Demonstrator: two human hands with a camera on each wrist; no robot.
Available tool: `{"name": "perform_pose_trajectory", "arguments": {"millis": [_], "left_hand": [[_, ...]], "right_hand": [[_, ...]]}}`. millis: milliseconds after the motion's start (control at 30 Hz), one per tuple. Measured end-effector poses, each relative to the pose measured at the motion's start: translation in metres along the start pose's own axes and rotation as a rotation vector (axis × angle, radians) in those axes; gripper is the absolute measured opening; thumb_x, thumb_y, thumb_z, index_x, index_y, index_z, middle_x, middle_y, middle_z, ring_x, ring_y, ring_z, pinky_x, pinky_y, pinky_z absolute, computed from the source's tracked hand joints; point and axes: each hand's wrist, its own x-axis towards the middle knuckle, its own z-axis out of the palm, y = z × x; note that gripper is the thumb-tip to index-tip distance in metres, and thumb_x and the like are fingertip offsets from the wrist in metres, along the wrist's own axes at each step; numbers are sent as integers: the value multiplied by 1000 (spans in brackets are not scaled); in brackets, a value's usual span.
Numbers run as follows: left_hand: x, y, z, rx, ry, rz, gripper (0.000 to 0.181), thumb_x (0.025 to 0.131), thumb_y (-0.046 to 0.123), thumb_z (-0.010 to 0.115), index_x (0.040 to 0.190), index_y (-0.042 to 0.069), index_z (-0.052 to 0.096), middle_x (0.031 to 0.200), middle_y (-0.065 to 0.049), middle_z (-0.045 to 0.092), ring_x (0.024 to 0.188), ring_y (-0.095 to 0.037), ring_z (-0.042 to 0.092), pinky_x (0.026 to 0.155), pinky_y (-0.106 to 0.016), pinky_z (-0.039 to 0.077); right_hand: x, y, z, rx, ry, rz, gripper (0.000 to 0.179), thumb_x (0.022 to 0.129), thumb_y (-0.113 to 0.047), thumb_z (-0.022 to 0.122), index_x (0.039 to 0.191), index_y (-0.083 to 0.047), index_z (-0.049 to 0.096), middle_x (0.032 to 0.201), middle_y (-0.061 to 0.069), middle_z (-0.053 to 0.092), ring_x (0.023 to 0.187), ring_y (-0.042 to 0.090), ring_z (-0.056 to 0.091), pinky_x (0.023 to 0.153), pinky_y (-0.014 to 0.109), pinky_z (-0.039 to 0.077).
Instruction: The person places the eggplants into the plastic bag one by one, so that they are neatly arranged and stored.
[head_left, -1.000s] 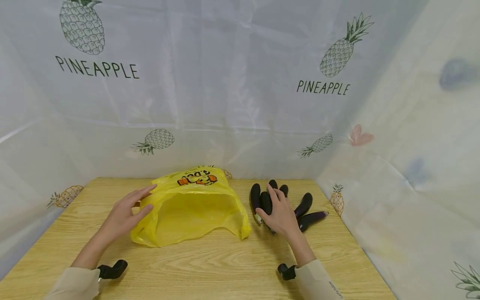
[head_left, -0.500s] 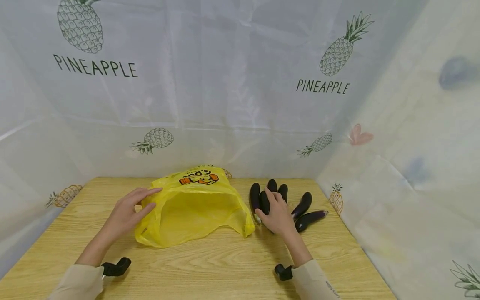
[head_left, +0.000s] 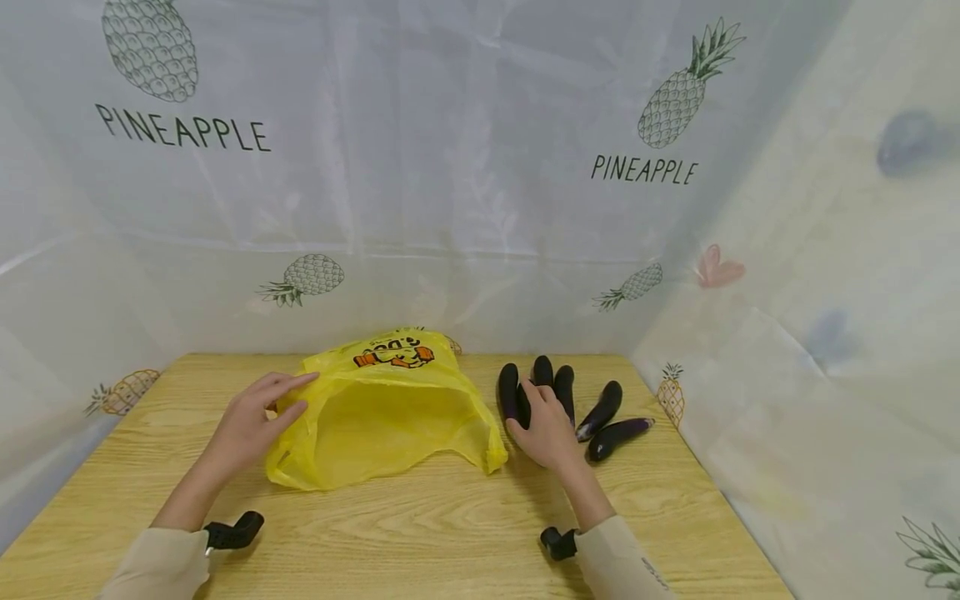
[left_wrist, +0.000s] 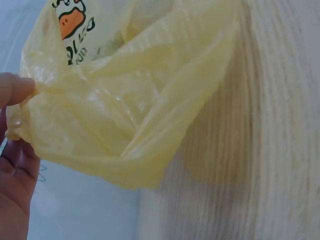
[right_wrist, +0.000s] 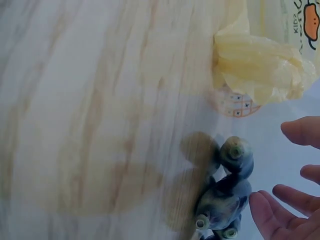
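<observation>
A yellow plastic bag (head_left: pixel 390 429) lies on its side, its mouth facing the person and a cartoon print on top. My left hand (head_left: pixel 247 425) is at the bag's left edge; in the left wrist view the thumb (left_wrist: pixel 17 89) and fingers pinch the plastic. Right of the bag several dark purple eggplants (head_left: pixel 508 392) lie side by side. Over the left ones is my right hand (head_left: pixel 546 429), partly covering an eggplant. In the right wrist view its fingers are spread, and a fingertip is close to the eggplants (right_wrist: pixel 217 205); contact is unclear.
Two eggplants (head_left: pixel 620 437) lie apart at the right of the group. The wooden table (head_left: pixel 390 542) ends at a pineapple-print sheet (head_left: pixel 465 192) that stands behind it and along both sides. A black wrist mount (head_left: pixel 235 531) sticks out at each sleeve.
My right hand has moved a little left across the eggplants, uncovering more of those at the back. The bag has shifted slightly, and the left hand stays at its edge.
</observation>
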Motion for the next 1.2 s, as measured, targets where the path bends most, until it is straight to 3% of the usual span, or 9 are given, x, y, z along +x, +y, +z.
{"name": "perform_pose_trajectory", "arguments": {"millis": [233, 533, 767, 833, 933, 1200], "left_hand": [[1, -4, -7, -61, -74, 27, 51, 98, 3, 76, 147, 11, 65, 122, -1, 66, 87, -2, 52, 70, -21, 48], [0, -8, -11, -91, -160, 3, 54, 97, 4, 76, 149, 12, 64, 126, -5, 66, 91, -6, 51, 75, -28, 52], [0, -8, -13, -89, -194, -16, 57, 98, 6, 76, 152, 17, 61, 140, -13, 66, 103, -9, 58, 78, -32, 54], [1, -7, -14, -96, -206, -23, 57, 99, 7, 75, 153, 17, 60, 143, -14, 65, 102, -10, 58, 78, -31, 53], [1, -5, -14, -96, -211, -26, 56, 99, 6, 75, 152, 16, 61, 145, -16, 64, 102, -10, 59, 77, -29, 53], [1, -6, -14, -100, -208, -35, 52, 99, 6, 74, 149, 14, 63, 133, -10, 69, 85, -8, 51, 70, -26, 45]], "right_hand": [[2, -2, 3, 18, -24, -4, 74, 96, -17, 80, 161, -4, 45, 137, 24, 59, 110, 40, 66, 88, 54, 58], [6, -6, 9, 30, -46, 2, 73, 94, -12, 81, 158, -2, 48, 125, 21, 64, 104, 37, 67, 82, 50, 59], [7, -10, 11, 4, -56, 5, 69, 93, -9, 81, 155, 0, 52, 127, 24, 67, 113, 45, 65, 93, 58, 57], [7, -11, 12, 1, -80, 22, 68, 93, -9, 80, 155, -1, 52, 131, 25, 66, 117, 47, 64, 96, 60, 55], [7, -13, 14, -10, -109, 43, 65, 95, -9, 77, 155, -2, 52, 130, 25, 66, 112, 45, 66, 90, 58, 57], [7, -3, 21, -18, -124, 56, 64, 95, -12, 80, 152, -2, 55, 126, 21, 69, 100, 38, 68, 88, 54, 58]]}}
